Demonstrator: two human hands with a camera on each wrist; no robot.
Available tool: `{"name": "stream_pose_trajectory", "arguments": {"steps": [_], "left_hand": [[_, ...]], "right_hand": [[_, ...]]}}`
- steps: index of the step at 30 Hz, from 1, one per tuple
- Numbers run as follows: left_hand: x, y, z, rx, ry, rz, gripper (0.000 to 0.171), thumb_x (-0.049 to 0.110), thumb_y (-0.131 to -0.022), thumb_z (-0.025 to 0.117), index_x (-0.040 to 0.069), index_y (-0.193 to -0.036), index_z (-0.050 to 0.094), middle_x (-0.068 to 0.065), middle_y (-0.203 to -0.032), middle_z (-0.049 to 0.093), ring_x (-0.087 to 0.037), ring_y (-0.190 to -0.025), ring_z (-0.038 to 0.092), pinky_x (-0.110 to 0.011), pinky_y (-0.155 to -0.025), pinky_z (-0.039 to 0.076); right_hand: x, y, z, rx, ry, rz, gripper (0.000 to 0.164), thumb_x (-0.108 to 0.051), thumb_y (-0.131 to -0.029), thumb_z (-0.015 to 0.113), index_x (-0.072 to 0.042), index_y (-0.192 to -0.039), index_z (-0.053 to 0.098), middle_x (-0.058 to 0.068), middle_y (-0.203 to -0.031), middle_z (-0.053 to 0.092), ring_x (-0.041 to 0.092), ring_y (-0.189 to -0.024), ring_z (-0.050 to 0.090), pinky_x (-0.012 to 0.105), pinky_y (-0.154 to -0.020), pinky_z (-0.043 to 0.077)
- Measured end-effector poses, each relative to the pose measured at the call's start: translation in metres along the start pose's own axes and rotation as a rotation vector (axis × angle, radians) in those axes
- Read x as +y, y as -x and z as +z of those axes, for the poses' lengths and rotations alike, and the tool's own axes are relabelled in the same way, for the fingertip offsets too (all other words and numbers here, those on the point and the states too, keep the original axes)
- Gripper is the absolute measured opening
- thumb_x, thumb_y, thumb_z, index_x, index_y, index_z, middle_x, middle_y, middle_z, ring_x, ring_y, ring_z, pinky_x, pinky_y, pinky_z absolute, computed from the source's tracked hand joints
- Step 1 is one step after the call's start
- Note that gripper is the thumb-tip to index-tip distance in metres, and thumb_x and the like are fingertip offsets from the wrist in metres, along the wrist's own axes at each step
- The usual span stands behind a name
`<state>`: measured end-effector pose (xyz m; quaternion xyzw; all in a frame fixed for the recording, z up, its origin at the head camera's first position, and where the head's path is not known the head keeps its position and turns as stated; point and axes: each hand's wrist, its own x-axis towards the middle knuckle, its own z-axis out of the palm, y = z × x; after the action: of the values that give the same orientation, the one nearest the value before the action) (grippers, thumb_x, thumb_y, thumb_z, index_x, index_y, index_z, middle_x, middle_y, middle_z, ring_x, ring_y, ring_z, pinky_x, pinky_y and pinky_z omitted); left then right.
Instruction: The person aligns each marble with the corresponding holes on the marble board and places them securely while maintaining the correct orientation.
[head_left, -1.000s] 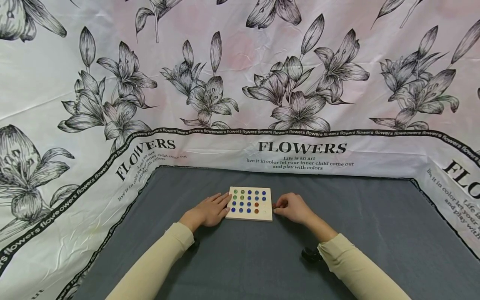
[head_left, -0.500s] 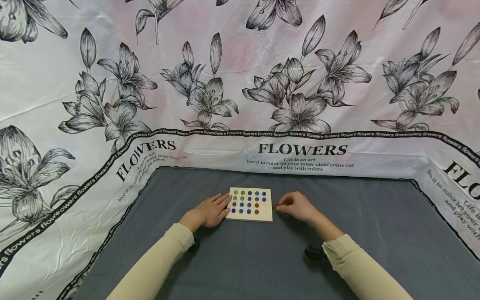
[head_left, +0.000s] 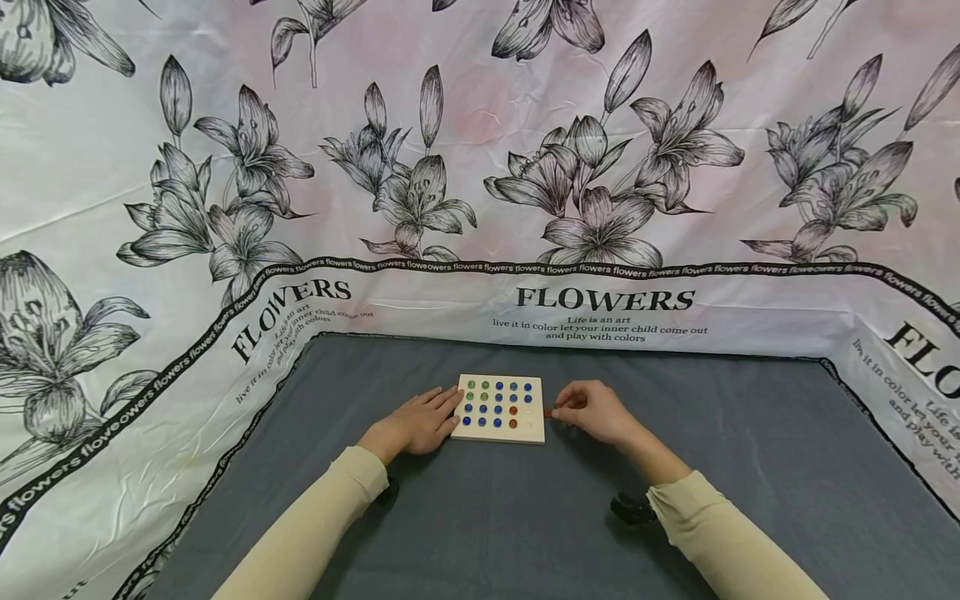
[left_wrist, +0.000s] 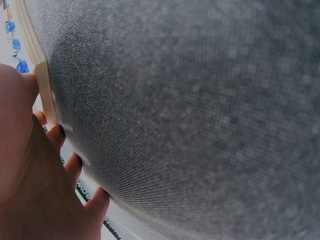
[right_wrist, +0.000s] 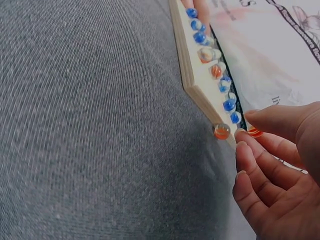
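A pale wooden board [head_left: 491,433] lies on the grey cloth, with rows of green, blue and orange marbles in its hollows; a couple of hollows at its lower right hold no marble. My left hand [head_left: 422,423] rests flat against the board's left edge, fingers straight. In the left wrist view, fingertips [left_wrist: 73,162] touch the board's side and the cloth. My right hand [head_left: 596,412] is just off the right edge. Between its thumb and index finger it pinches an orange-striped marble [right_wrist: 255,132], partly hidden. Another orange marble [right_wrist: 221,131] sits beside the board's edge.
Grey cloth [head_left: 480,517] covers the table around the board. A white sheet with flower prints [head_left: 480,208] rises behind the table and along its sides. A black wrist device [head_left: 632,508] sits under the right forearm.
My right hand has shifted slightly right and up, a little away from the board's edge, and its wrist has moved right. The left hand and the board stay in place.
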<state>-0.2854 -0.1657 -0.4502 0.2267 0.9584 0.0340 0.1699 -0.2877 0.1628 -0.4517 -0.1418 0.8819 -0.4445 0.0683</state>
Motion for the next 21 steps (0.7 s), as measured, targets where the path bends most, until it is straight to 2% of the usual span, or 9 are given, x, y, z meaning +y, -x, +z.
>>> {"name": "stream_pose_trajectory", "arguments": {"steps": [11,21], "left_hand": [[-0.001,0.002,0.001,0.003,-0.003,0.008,0.059,0.042,-0.113,0.03,0.018,-0.166,0.018,0.0,-0.171,0.017,-0.028,-0.157,0.016,-0.051,-0.126,0.019],[0.0,0.004,0.0,0.004,0.002,0.013,0.059,0.041,-0.113,0.03,0.018,-0.166,0.019,-0.001,-0.171,0.018,-0.028,-0.157,0.017,-0.051,-0.126,0.019]], "right_hand": [[-0.011,0.003,0.003,0.008,0.017,-0.03,0.012,-0.009,-0.094,0.074,-0.001,-0.103,0.071,0.006,-0.088,0.069,0.021,-0.077,0.065,0.034,-0.064,0.05],[-0.015,-0.004,0.01,0.038,0.114,-0.1,0.012,-0.008,-0.094,0.074,-0.001,-0.103,0.072,0.004,-0.086,0.067,0.016,-0.075,0.061,0.034,-0.065,0.05]]}}
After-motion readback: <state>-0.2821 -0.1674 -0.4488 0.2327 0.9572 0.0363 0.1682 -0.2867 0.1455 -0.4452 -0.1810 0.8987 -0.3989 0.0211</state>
